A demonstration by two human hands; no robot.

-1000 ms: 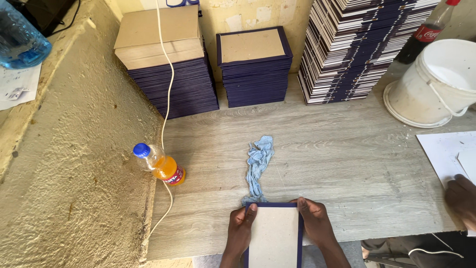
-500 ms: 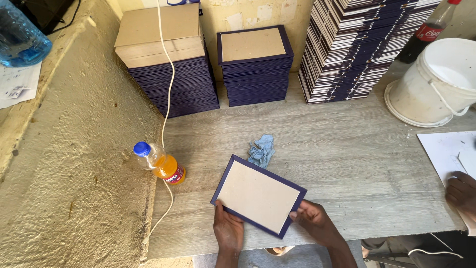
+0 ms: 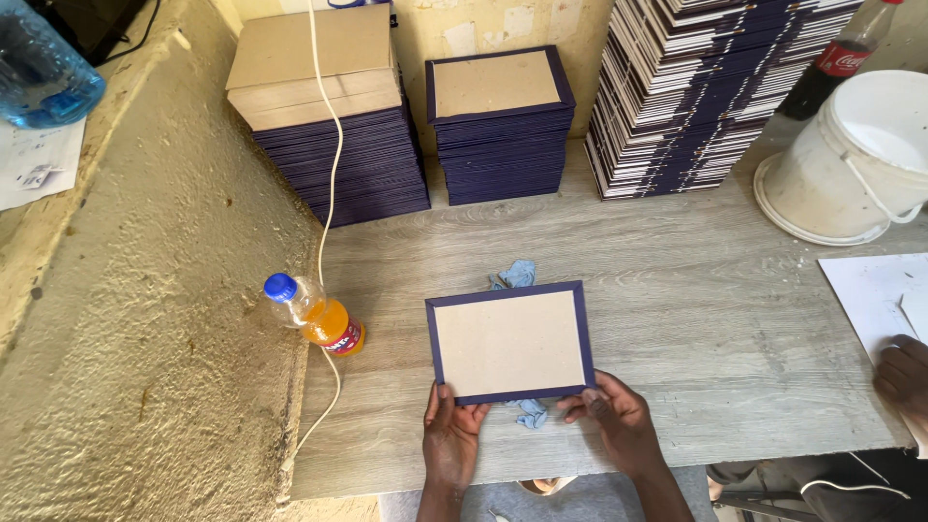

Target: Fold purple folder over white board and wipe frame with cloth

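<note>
- Our left hand point(image 3: 452, 440) grips the near left corner of the cover board point(image 3: 510, 341), thumb on top, fingers under it.
- Our right hand point(image 3: 619, 420) grips the near right corner the same way, thumb on the blue border.
- The cover board is a grey-brown rectangle with a dark blue wrapped edge, held landscape and roughly level, just above the table point(image 3: 696, 319) near its front edge, about mid-width.
- A crumpled blue cloth point(image 3: 517, 275) lies on the table under the board; one bit shows past the board's far edge, another bit near the front edge between our hands.
- A small bottle of orange drink point(image 3: 314, 316) with a blue cap lies on its side at the table's left edge.
- A white cable point(image 3: 327, 193) runs from the back wall down along that left edge, passing the bottle.
- Along the back edge: left stack of blue boards point(image 3: 338, 145) with plain cardboard on top, middle stack point(image 3: 501, 126) of the same framed boards, taller right stack point(image 3: 706, 87).
- A white bucket point(image 3: 851, 159) sits at the back right corner, a dark drink bottle point(image 3: 831, 58) behind it.
- White paper sheets point(image 3: 870, 290) lie at the right edge; another person's hand point(image 3: 904, 372) rests there.
- A rough plaster ledge point(image 3: 145, 319) sits left of the table, with a clear blue water bottle point(image 3: 43, 77) at its far end.
</note>
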